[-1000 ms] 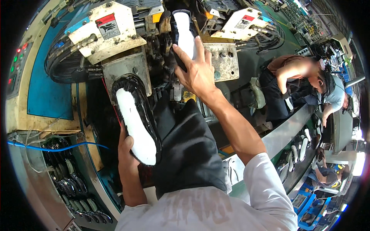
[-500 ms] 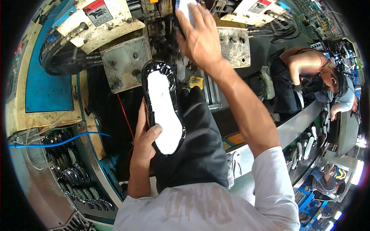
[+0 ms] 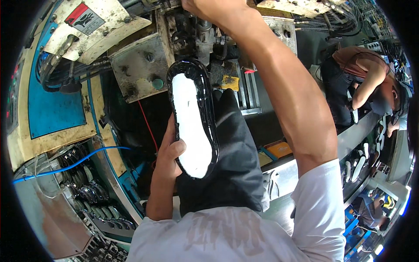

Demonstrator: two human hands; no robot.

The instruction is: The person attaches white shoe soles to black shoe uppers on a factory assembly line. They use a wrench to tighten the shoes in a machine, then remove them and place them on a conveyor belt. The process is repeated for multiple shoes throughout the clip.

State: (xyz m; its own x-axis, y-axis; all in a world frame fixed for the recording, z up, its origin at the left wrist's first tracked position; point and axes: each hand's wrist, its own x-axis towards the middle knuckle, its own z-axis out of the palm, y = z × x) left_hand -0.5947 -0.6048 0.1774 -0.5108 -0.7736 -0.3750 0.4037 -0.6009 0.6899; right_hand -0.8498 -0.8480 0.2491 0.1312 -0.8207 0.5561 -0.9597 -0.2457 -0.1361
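Note:
My left hand [image 3: 169, 153] is closed around the left side of a glossy black shoe upper [image 3: 208, 118], its thumb pressed on the white sole face. That white insole [image 3: 191, 126] faces up, and the black material wraps round its edge, wider at the far end. The shoe hangs over my dark trousers [image 3: 235, 153], heel end nearest me. Stretched far forward, my right hand [image 3: 214, 8] reaches the top edge over the machine [image 3: 203, 37]. Its fingers are mostly cut off by the frame, so what they hold, if anything, is hidden.
Dirty cream machine housings [image 3: 98, 22] and a metal plate [image 3: 142, 65] flank the machine. At left, a rack [image 3: 94, 192] bears several dark shiny shoe parts; a blue hose [image 3: 87, 156] crosses above it. On the right, a co-worker [image 3: 362, 74] bends by a bench of shoes [image 3: 358, 169].
My right hand has moved farther forward, and the white-faced piece it held is out of sight. The shoe in my left hand sits slightly farther right. The co-worker bends lower.

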